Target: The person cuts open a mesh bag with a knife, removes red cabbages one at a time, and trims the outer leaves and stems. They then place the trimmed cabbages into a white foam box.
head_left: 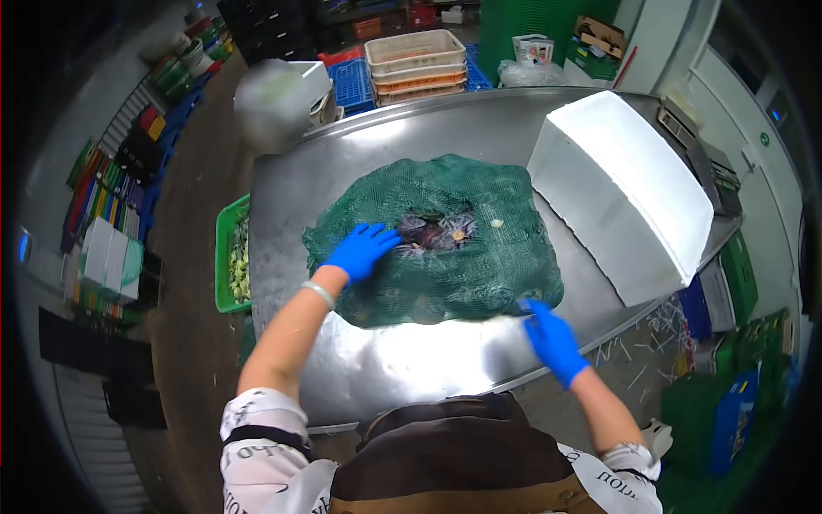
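A large green mesh sack (445, 295) lies on the metal table, with a torn-looking gap in its upper side. Through that gap show dark purple leafy heads that look like red cabbages (432, 233). My left hand (361, 253), in a blue glove, rests on the sack just left of the gap, its fingers stretched out. Beside the sack's lower right corner is my blue-gloved right hand (552, 341). Its fingers are closed, and a small dark thing shows at their tips, too blurred to name.
The steel table (402, 377) carries a large white box (591, 188) on the right. Left of the table stands a green crate (224, 265) with green and pale trimmings. Stacked crates (415, 64) stand behind the table. A blurred pale object (272, 103) is near the far left corner.
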The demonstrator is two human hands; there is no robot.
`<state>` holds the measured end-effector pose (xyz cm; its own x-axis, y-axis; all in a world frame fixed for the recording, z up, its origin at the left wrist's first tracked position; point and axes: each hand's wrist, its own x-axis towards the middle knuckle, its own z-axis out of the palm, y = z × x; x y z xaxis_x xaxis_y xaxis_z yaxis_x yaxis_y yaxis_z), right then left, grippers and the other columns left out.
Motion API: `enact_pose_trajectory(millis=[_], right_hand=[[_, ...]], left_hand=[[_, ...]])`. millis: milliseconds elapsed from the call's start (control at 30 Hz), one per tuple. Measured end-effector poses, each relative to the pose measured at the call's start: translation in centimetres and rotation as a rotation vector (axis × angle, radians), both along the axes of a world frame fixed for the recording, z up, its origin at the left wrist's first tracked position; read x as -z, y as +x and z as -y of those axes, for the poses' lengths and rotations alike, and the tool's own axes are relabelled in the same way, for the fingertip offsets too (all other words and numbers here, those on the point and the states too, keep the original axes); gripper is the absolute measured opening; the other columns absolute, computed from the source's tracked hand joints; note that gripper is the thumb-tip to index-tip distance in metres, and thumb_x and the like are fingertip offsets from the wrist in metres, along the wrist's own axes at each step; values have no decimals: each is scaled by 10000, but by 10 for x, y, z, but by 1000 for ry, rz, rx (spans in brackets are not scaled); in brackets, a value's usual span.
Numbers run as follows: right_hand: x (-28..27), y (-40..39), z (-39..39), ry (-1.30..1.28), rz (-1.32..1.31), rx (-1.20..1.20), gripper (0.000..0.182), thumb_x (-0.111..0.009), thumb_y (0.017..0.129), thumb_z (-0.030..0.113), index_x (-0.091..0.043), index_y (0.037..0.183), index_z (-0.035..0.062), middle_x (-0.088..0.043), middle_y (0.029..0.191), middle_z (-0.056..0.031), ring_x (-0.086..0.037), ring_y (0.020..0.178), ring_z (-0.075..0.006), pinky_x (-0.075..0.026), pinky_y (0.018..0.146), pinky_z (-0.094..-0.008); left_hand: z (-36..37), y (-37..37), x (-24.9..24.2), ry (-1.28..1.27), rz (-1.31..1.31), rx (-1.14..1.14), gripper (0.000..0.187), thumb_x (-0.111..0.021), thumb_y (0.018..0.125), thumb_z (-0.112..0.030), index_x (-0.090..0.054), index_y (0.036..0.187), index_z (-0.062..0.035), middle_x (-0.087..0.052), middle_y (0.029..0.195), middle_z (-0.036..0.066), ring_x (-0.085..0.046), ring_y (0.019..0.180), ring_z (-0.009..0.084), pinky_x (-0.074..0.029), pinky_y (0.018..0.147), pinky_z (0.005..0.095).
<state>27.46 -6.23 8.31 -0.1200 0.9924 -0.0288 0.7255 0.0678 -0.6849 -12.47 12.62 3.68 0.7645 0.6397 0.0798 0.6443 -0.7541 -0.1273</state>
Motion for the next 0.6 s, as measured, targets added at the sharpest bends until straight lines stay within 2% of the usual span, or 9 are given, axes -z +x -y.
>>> enact_pose_trajectory(millis=[67,100,133,200,233,333,433,500,600], right_hand=[[10,-71,1,-108,136,-154,406,-526,904,228,-496,1293,114,-669,853,-194,-654,743,-374,-522,696,-463],[16,-100,-2,29,103,-177,386,-524,905,239,-500,1269,112,-663,809,-195,-645,707,-379,-514,659,-469],[20,-125,-3,153,67,-199,367,-522,907,249,-505,1246,110,-656,766,-196,-637,670,-384,-506,621,-476],[13,-165,-19,21,-6,-130,307,-518,905,278,-523,1151,95,-649,767,-212,-629,686,-407,-492,621,-493],[14,-184,-31,-45,-56,-64,283,-508,906,294,-529,1094,82,-647,774,-219,-627,684,-413,-489,625,-501],[46,-234,-64,-13,-245,72,270,-478,908,289,-546,982,39,-637,790,-250,-621,714,-436,-482,651,-527],[66,-289,-86,49,-209,174,264,-456,907,259,-549,947,16,-629,796,-270,-612,751,-453,-481,663,-533],[60,-315,-67,-123,-284,205,273,-447,897,245,-549,947,-3,-627,860,-287,-616,783,-459,-489,681,-532],[167,-328,19,-279,-69,-261,329,-440,899,278,-559,1044,8,-643,929,-290,-648,844,-434,-501,764,-519]], left_hand=[[-11,-19,24,-72,-177,-87,408,-582,790,-151,-597,1197,-166,-586,1234,102,-518,1184,303,-373,1025,466],[-14,-26,29,-111,-264,-133,363,-571,804,-167,-620,1163,-165,-628,1168,114,-562,1131,309,-416,989,458],[-9,-29,19,-161,-211,-171,316,-558,820,-189,-632,1125,-164,-644,1085,123,-590,1050,319,-446,923,458],[3,-37,-17,-264,-129,-240,244,-532,852,-232,-656,1049,-160,-677,919,141,-644,889,341,-507,792,459],[5,-49,-13,-180,-4,-111,206,-543,855,-260,-655,982,-144,-655,789,173,-630,705,385,-499,648,493],[36,-48,-41,-243,26,-130,185,-568,835,-266,-655,918,-125,-639,755,186,-621,693,387,-493,649,495],[51,-55,-51,-174,81,-124,139,-590,785,-237,-646,825,-116,-621,697,184,-610,654,393,-486,618,500],[50,-65,-49,-129,102,-140,127,-594,756,-238,-652,775,-126,-622,690,176,-610,646,396,-487,607,504],[28,-108,-55,-146,39,-392,195,-568,778,-273,-668,800,-107,-641,757,187,-615,698,408,-494,645,503]])
